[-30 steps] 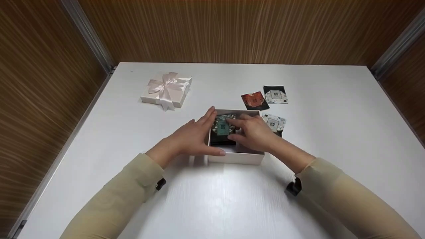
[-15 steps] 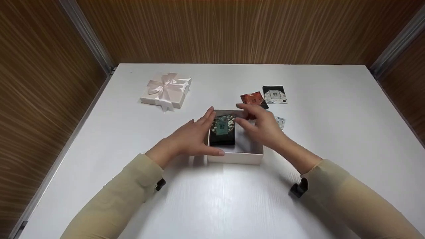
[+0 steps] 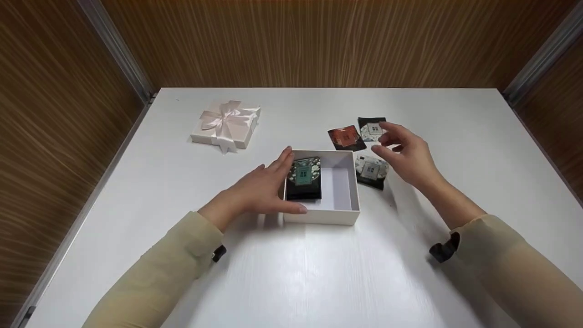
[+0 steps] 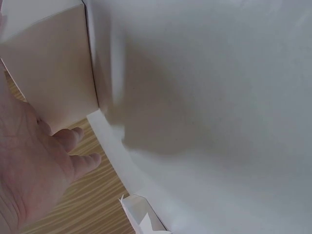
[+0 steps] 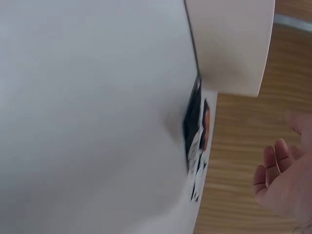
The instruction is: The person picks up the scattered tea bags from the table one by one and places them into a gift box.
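Observation:
An open white box stands mid-table with a dark packet with a teal label lying in its left half. My left hand rests flat against the box's left wall, fingers straight. My right hand hovers open to the right of the box, above a black-and-white packet, holding nothing. A red-brown packet and another black-and-white packet lie just behind. In the right wrist view the box wall and the packets' edges show.
A white lid with a pink ribbon bow sits at the back left of the white table. Wood-panel walls close in the table on three sides.
My right hand has let go of the teal-label packet inside the box and drawn out to the right, over the loose packets. My left hand has stayed on the box.

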Demonstrator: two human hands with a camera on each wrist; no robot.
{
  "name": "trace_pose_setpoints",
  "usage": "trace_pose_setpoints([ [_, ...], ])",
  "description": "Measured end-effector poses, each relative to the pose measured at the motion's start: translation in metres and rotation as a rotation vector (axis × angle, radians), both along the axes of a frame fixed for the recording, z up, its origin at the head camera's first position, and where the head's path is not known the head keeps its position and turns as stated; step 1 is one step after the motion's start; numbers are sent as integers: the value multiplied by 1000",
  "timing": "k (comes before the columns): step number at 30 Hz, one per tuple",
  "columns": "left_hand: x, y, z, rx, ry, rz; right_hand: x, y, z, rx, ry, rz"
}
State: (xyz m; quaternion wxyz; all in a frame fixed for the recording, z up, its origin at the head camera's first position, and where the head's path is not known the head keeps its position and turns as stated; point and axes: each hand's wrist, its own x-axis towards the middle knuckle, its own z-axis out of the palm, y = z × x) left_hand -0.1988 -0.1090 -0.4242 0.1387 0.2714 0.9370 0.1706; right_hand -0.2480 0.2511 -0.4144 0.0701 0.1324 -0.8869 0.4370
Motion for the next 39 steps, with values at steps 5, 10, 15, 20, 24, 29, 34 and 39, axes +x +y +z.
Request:
trace_pose_setpoints([
  [5, 0, -1, 0, 0, -1, 5, -9, 22, -14, 19, -106, -3],
  [10, 0, -1, -2, -7, -4, 10, -14, 39, -29, 39, -247, 48],
  [15, 1, -1, -3, -10, -2, 13, -16, 47, -36, 51, -349, 132],
  [20, 1, -1, -1, -8, 2, 15, -17, 46, -37, 53, -419, 163],
  [24, 1, -1, -2, -3, 1, 16, -18, 43, -39, 88, -422, 183],
  [29, 1, 0, -3, -7, 0, 12, -18, 42, -43, 174, -390, 201],
  [34, 1, 0, -2, 1, 14, 2, -17, 41, -44, 218, -352, 209],
  [39, 1, 0, -2, 1, 8, 4, -17, 41, -47, 229, -341, 207],
])
